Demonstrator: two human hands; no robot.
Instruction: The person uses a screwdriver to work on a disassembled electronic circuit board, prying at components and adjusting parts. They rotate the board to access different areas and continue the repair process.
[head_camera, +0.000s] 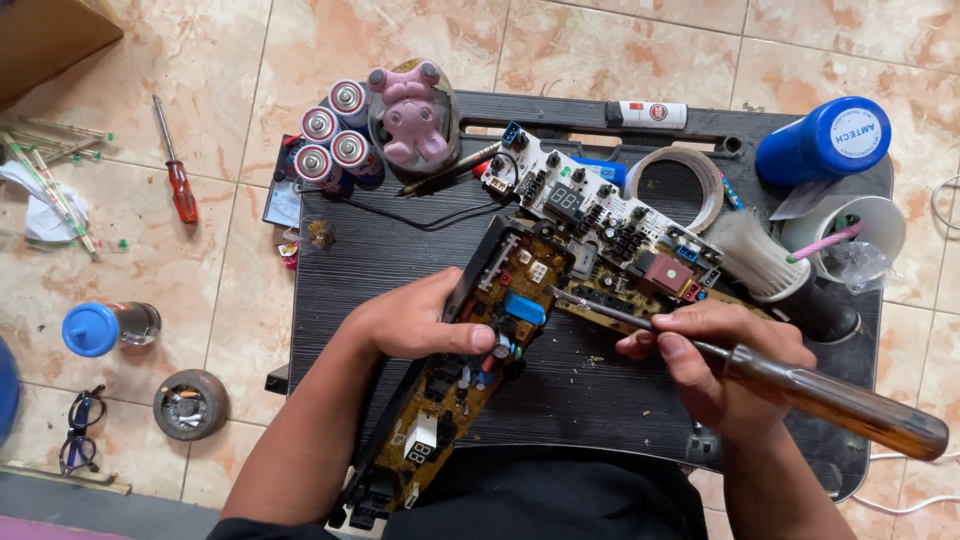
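Fingers of the right hand (715, 365) grip an amber-handled screwdriver (830, 400), tip on the brown circuit board (480, 350) at center; the left hand (420, 320) clamps that board's edge. White board (600, 215) at 12 o'clock, batteries (335, 140) at 10, on the dark surface (400, 250).

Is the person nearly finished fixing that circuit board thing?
Hard to say. Done: the brown circuit board lies bare on the black tray table. In hand: the left hand steadies it while the right hand pokes a screwdriver tip into it. Left: a white board waits beside, untouched.
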